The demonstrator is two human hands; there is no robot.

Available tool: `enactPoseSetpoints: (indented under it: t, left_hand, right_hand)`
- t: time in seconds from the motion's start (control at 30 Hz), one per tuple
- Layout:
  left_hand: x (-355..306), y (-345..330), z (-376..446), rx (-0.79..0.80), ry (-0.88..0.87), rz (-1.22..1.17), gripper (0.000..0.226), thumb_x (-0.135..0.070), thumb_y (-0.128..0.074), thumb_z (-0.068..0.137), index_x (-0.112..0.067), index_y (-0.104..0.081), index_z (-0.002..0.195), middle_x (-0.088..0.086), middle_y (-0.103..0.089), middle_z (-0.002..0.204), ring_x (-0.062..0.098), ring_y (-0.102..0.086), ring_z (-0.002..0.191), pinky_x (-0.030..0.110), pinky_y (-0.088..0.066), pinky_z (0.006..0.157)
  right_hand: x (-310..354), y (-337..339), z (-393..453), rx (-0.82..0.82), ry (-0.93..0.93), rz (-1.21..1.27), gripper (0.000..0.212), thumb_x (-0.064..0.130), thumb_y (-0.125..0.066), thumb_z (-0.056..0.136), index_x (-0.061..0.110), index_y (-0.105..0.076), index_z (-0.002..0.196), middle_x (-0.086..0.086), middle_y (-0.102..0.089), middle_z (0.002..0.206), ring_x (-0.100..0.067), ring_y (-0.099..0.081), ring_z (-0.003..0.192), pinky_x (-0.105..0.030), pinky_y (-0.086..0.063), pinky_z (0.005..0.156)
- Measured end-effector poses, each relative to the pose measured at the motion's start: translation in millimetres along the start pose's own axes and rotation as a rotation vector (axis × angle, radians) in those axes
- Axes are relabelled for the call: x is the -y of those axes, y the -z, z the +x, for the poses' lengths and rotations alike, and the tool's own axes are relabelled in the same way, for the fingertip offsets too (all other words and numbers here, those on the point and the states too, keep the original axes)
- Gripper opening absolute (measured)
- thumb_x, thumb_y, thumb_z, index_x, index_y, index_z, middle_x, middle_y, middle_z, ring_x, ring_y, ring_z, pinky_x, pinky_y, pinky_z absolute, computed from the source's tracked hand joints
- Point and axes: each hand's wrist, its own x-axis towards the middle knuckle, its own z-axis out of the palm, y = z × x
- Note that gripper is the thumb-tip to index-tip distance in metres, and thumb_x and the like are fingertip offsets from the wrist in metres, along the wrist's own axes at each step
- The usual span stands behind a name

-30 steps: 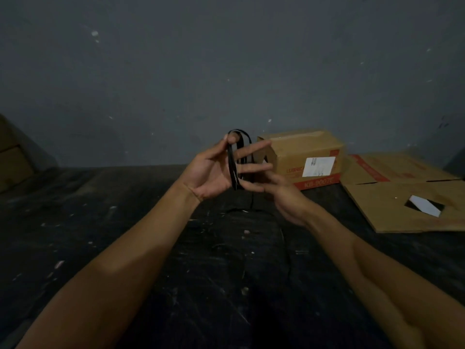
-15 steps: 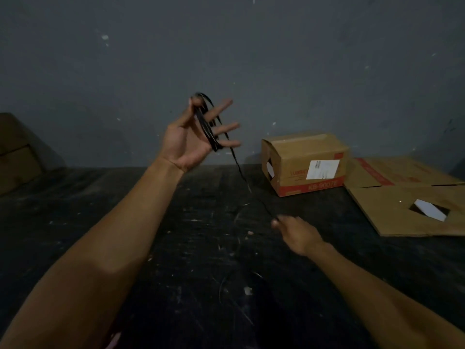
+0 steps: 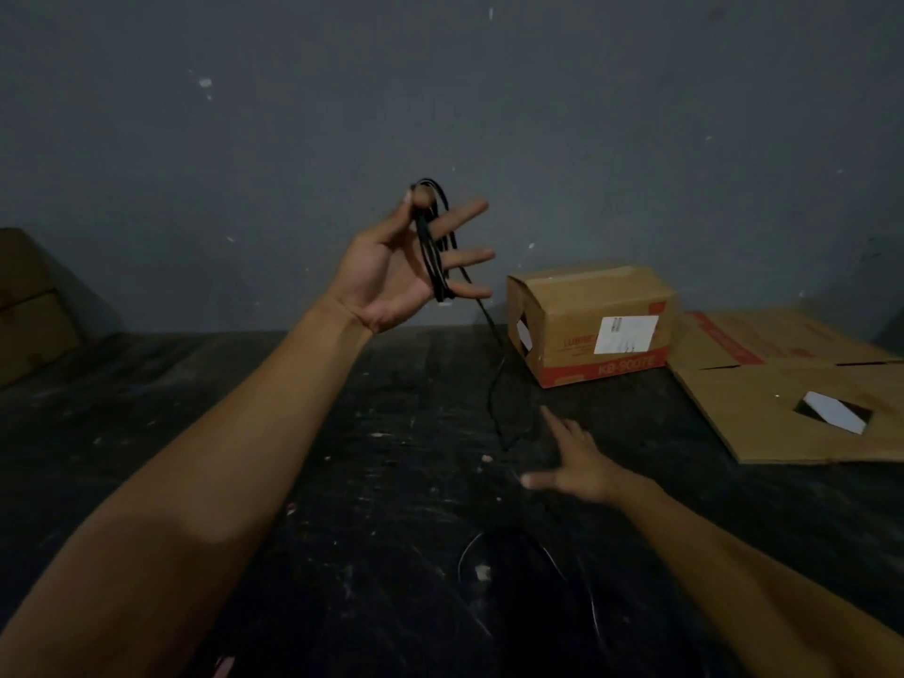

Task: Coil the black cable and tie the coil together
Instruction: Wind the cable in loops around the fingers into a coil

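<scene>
My left hand (image 3: 391, 266) is raised in front of the wall, palm toward me, fingers spread. Several loops of the black cable (image 3: 433, 252) run from the thumb tip down across the palm to the little finger. A loose strand trails from the coil down to the dark table (image 3: 244, 482) and curves there near my right hand (image 3: 572, 462). That hand hovers low over the table with thumb and forefinger spread. Whether it touches the strand I cannot tell, and more cable lies faintly visible on the table in front of it.
A closed cardboard box (image 3: 597, 325) with a white label stands at the back against the wall. Flattened cardboard (image 3: 782, 398) with a cut-out lies to its right. Another box (image 3: 29, 305) sits at the far left edge.
My hands were together at the coil. The left hand has since lifted up and left with the loops, while the right hand dropped to the table and opened its fingers.
</scene>
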Motion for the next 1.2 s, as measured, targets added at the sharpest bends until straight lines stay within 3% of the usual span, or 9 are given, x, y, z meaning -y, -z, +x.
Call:
enactPoseSetpoints:
  t: [0.1, 0.2, 0.33, 0.47, 0.57, 0.7, 0.93, 1.07, 1.2]
  left_hand:
    - [6, -10, 4, 0.058, 0.027, 0.008, 0.034, -0.036, -0.041, 0.091, -0.025, -0.068, 0.073, 0.013, -0.042, 0.151, 0.052, -0.043, 0.13, 0.075, -0.037, 0.093]
    - [8, -17, 6, 0.091, 0.05, -0.002, 0.035, -0.036, -0.039, 0.093, -0.024, -0.067, 0.074, 0.015, -0.039, 0.152, 0.053, -0.042, 0.131, 0.075, -0.037, 0.093]
    - [6, -20, 7, 0.131, 0.033, -0.007, 0.034, -0.035, -0.04, 0.092, -0.024, -0.068, 0.075, 0.013, -0.043, 0.15, 0.052, -0.042, 0.131, 0.075, -0.036, 0.094]
    - [-8, -14, 5, 0.126, -0.021, -0.029, 0.036, -0.036, -0.04, 0.094, -0.022, -0.068, 0.076, 0.016, -0.047, 0.146, 0.054, -0.036, 0.133, 0.076, -0.038, 0.093]
    - [-20, -7, 3, 0.068, -0.057, -0.043, 0.052, -0.037, -0.026, 0.103, -0.023, -0.069, 0.076, 0.017, -0.049, 0.145, 0.053, -0.04, 0.132, 0.077, -0.034, 0.093]
    - [-16, 0, 1, 0.016, -0.06, -0.013, 0.054, -0.038, -0.024, 0.105, -0.025, -0.068, 0.076, 0.017, -0.05, 0.145, 0.052, -0.046, 0.128, 0.077, -0.035, 0.094]
    - [11, 4, 0, -0.032, 0.031, -0.016, 0.047, -0.038, -0.03, 0.102, -0.026, -0.066, 0.073, 0.016, -0.045, 0.148, 0.054, -0.039, 0.132, 0.077, -0.036, 0.093]
    - [23, 2, 0, -0.039, 0.075, -0.05, 0.043, -0.036, -0.033, 0.099, -0.026, -0.065, 0.072, 0.017, -0.041, 0.152, 0.055, -0.036, 0.134, 0.076, -0.043, 0.086]
    - [31, -6, 4, 0.022, 0.103, -0.036, 0.044, -0.036, -0.033, 0.098, -0.026, -0.067, 0.072, 0.013, -0.049, 0.145, 0.05, -0.045, 0.128, 0.075, -0.035, 0.088]
  right_hand:
    - [39, -5, 7, -0.236, 0.187, 0.309, 0.112, 0.051, -0.08, 0.067, 0.031, -0.008, 0.151, -0.002, -0.013, 0.159, -0.026, -0.015, 0.145, -0.042, -0.024, 0.113]
    - [69, -7, 9, -0.192, 0.31, 0.47, 0.091, 0.048, -0.075, 0.074, 0.036, -0.023, 0.148, 0.002, -0.025, 0.154, -0.018, -0.026, 0.139, -0.036, -0.036, 0.105]
    - [91, -13, 5, -0.109, 0.443, 0.509, 0.022, 0.025, -0.053, 0.096, 0.016, -0.063, 0.114, -0.002, -0.067, 0.106, -0.003, -0.061, 0.101, -0.022, -0.045, 0.088]
    - [75, -27, 3, -0.114, 0.359, 0.377, 0.021, 0.023, -0.042, 0.101, 0.014, -0.06, 0.094, -0.009, -0.066, 0.094, -0.021, -0.064, 0.088, -0.038, -0.053, 0.083]
    - [40, -32, 6, -0.053, 0.253, 0.222, 0.016, 0.012, -0.04, 0.101, 0.01, -0.054, 0.108, -0.007, -0.06, 0.104, -0.03, -0.06, 0.104, -0.024, -0.05, 0.085]
    - [-6, -32, 5, 0.108, 0.005, -0.183, 0.053, 0.014, -0.042, 0.096, 0.022, -0.024, 0.146, -0.016, -0.053, 0.132, -0.031, -0.055, 0.112, -0.043, -0.046, 0.096]
    - [-40, -27, -2, 0.26, -0.225, -0.482, 0.07, 0.029, -0.058, 0.089, 0.014, -0.022, 0.148, -0.016, -0.044, 0.145, -0.032, -0.048, 0.126, -0.041, -0.04, 0.105]
    - [-17, -8, -4, 0.172, -0.06, 0.114, 0.096, 0.032, -0.075, 0.08, 0.018, -0.013, 0.152, -0.011, -0.034, 0.153, -0.026, -0.037, 0.137, -0.037, -0.032, 0.112]
    - [45, 11, -4, -0.136, 0.238, 0.531, 0.108, 0.039, -0.08, 0.073, 0.032, -0.006, 0.152, -0.003, -0.021, 0.158, -0.02, -0.023, 0.144, -0.04, -0.027, 0.114]
